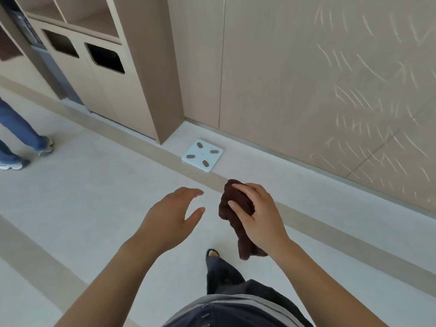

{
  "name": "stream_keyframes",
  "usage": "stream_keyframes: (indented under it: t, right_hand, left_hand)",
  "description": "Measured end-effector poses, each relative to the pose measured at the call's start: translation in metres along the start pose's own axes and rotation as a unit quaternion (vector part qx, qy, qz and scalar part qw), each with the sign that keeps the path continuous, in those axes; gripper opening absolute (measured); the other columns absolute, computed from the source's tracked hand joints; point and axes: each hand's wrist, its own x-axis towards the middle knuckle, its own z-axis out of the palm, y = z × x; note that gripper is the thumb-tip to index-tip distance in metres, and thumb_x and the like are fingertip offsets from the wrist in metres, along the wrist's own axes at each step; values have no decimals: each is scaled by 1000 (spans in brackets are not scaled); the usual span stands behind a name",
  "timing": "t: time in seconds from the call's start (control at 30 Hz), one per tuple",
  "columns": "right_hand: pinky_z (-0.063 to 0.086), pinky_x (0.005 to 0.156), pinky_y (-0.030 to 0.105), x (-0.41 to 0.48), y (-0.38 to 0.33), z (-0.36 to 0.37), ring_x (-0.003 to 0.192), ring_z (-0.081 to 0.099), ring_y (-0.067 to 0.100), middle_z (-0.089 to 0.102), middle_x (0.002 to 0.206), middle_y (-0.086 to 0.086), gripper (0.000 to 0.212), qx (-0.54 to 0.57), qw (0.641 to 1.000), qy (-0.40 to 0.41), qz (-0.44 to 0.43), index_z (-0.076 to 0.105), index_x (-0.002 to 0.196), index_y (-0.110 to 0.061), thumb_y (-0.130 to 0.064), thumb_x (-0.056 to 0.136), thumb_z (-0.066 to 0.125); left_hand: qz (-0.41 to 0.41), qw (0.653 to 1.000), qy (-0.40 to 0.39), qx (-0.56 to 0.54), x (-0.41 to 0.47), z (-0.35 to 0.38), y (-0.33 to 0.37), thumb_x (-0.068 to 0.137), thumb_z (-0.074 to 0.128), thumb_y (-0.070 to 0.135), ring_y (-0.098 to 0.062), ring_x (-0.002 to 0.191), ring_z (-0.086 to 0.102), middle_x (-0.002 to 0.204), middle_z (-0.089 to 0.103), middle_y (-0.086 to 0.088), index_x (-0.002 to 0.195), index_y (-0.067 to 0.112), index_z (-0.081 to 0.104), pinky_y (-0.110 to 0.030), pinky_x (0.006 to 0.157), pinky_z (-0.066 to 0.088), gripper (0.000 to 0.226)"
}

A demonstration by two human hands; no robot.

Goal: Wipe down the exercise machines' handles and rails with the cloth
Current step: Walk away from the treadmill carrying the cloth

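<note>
A dark brown cloth [233, 206] is bunched in my right hand [258, 215], which grips it in the air above the floor; its loose end hangs down below my wrist. My left hand [169, 215] floats just to the left of the cloth, fingers spread and holding nothing, a short gap away from it. No exercise machine, handle or rail shows in the head view.
A white bathroom scale [202, 155] lies on the floor by the wood-panelled wall [318, 79]. A cabinet with two bin openings [99, 67] stands at the back left. Another person's legs [21, 138] are at the left edge. My own foot [213, 254] is below my hands.
</note>
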Motion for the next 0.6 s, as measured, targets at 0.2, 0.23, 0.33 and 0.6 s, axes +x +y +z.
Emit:
stream_keyframes:
  t: [0.2, 0.23, 0.33, 0.6]
  right_hand:
    - [33, 96, 20, 191, -39, 62, 113, 44, 7, 49, 123, -16, 39, 37, 992, -86, -87, 50, 124, -38, -47, 86, 51]
    - [33, 97, 20, 219, -50, 75, 113, 44, 6, 49, 123, -16, 38, 40, 988, -104, -102, 50, 124, -38, -46, 87, 52]
    - [34, 98, 21, 289, -83, 118, 114, 44, 6, 50, 122, -15, 37, 54, 974, -164, -146, 51, 124, -37, -42, 87, 55]
    - [28, 93, 10, 450, -154, 235, 112, 42, 4, 49, 123, -16, 37, 54, 951, -216, -214, 52, 123, -37, -44, 87, 56]
  left_hand:
    - [-120, 992, 30, 15, 105, -67, -92, 91, 43, 46, -7, 75, 43, 135, 46, 16, 129, 35, 42, -22, 83, 41, 40]
    - [-143, 989, 46, 14, 117, -79, -110, 91, 43, 46, -7, 74, 42, 135, 47, 16, 129, 35, 42, -23, 84, 42, 40]
    - [-212, 974, 80, 6, 140, -109, -162, 90, 43, 47, -7, 74, 44, 135, 47, 14, 129, 35, 42, -27, 87, 45, 40]
    - [-275, 953, 130, -11, 234, -179, -307, 90, 45, 44, -9, 73, 45, 133, 48, 12, 127, 34, 44, -27, 79, 43, 38]
